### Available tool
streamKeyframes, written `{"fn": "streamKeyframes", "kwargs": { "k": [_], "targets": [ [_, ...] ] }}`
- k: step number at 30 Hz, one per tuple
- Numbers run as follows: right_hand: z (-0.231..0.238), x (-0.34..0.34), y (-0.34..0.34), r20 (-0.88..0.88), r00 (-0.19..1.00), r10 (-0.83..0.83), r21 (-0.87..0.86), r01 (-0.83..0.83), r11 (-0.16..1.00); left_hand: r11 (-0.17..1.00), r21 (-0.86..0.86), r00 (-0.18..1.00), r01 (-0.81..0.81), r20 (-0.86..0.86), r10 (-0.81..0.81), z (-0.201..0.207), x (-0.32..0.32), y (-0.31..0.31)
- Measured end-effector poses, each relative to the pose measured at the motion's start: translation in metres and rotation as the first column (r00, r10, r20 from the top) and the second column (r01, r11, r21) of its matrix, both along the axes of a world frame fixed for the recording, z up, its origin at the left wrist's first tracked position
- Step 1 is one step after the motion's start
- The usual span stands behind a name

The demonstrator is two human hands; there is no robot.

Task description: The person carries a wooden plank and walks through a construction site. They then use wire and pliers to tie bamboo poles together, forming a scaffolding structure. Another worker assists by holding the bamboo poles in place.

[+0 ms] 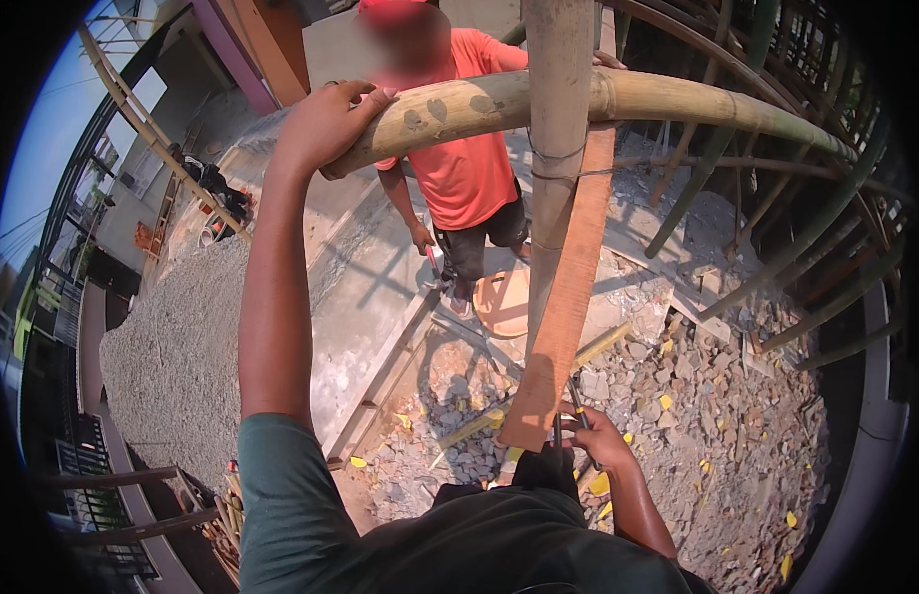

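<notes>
My left hand is wrapped over the cut end of a thick horizontal bamboo pole. This pole crosses an upright bamboo post, which has wire bound around it just below the crossing. A reddish wooden plank leans along the post, its lower end close to my body. Low by that end, my right hand is closed on a tool with two thin dark handles, which looks like pliers; its head is hidden.
Facing me stands a co-worker in a red shirt, one hand by the post, the other holding a red-handled tool. Broken rubble covers the ground below. A gravel heap lies left; slanting bamboo poles crowd the right.
</notes>
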State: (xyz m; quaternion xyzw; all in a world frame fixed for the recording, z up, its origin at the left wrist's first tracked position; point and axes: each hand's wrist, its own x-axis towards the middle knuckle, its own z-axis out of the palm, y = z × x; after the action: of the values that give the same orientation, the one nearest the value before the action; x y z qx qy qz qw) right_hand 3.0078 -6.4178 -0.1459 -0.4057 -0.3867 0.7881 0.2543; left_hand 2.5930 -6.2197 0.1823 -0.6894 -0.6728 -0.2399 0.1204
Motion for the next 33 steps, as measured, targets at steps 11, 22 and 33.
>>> {"fn": "streamKeyframes", "kwargs": {
  "k": [11,22,33],
  "targets": [
    [0.063,-0.1,0.084,-0.62,0.784,-0.005,0.287,0.233,0.929,0.976,-0.085,0.979,0.202,-0.007,-0.203,-0.003,0.011,0.014],
    [0.137,-0.163,0.12,-0.708,0.699,-0.099,0.447,0.552,0.704,0.949,0.14,0.959,0.281,-0.073,-0.273,-0.015,0.009,0.039],
    [0.149,-0.182,0.116,-0.878,0.476,-0.049,0.281,0.595,0.753,0.958,0.101,0.963,0.267,0.016,-0.27,-0.012,0.007,0.033]
  ]
}}
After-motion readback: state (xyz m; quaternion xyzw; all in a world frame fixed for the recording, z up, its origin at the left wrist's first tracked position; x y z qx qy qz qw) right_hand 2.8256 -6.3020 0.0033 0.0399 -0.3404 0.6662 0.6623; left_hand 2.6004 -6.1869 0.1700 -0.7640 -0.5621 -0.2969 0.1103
